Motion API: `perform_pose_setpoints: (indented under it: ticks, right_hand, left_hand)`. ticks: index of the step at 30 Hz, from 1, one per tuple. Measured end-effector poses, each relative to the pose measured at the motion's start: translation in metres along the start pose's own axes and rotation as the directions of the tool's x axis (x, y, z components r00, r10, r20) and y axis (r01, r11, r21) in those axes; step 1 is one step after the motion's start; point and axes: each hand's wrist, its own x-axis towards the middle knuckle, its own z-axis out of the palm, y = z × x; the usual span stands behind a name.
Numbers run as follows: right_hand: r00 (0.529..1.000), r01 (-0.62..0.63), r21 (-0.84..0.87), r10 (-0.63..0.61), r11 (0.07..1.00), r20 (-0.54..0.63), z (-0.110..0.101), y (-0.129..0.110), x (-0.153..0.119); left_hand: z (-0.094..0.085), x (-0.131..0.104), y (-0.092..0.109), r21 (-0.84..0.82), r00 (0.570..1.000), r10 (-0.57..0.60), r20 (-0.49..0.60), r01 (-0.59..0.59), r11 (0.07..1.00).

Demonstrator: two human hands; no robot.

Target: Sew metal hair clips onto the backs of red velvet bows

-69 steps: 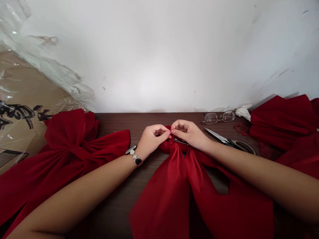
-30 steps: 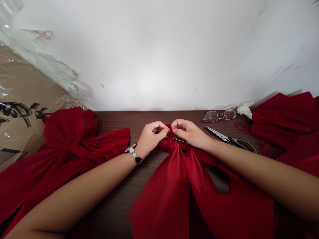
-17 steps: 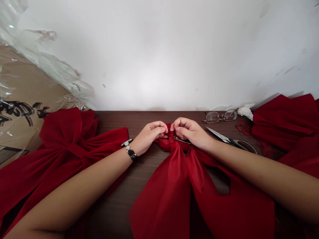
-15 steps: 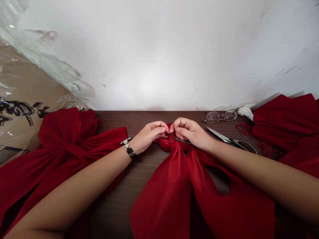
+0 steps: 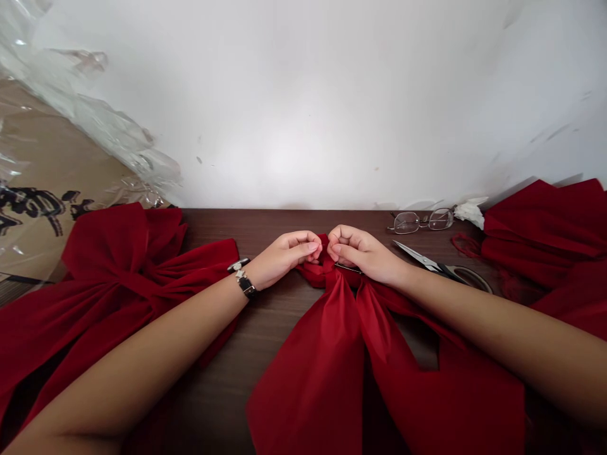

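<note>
A red fabric bow piece lies on the dark wooden table, its two tails spreading toward me. Its gathered top sits between my hands. My left hand, with a watch on the wrist, pinches the gathered red cloth from the left. From the right, my right hand pinches the same knot, and a thin metal pin or clip shows under its fingers. The fingertips of both hands nearly touch over the knot.
A finished red bow lies at the left. Scissors and eyeglasses rest right of my right hand, with crumpled tissue behind. More red fabric is piled at the right. Plastic-wrapped cardboard leans at the left.
Both hands have stayed on the knot, the fingers shifting slightly. My left wrist has rotated, turning the watch. The view drifted a little.
</note>
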Motion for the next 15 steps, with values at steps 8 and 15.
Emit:
perform_pose_setpoints:
  ticks: [8,15]
  right_hand:
    - [0.999,0.038,-0.024,-0.038,0.999,-0.005,0.000,-0.001,0.001]
    - [0.998,0.057,0.062,-0.054,0.996,-0.044,-0.001,0.004,0.002]
  left_hand:
    - [0.010,-0.002,0.000,0.029,0.991,0.051,-0.127,-0.048,0.998]
    - [0.021,-0.003,-0.001,0.041,0.968,0.079,-0.240,-0.071,0.997]
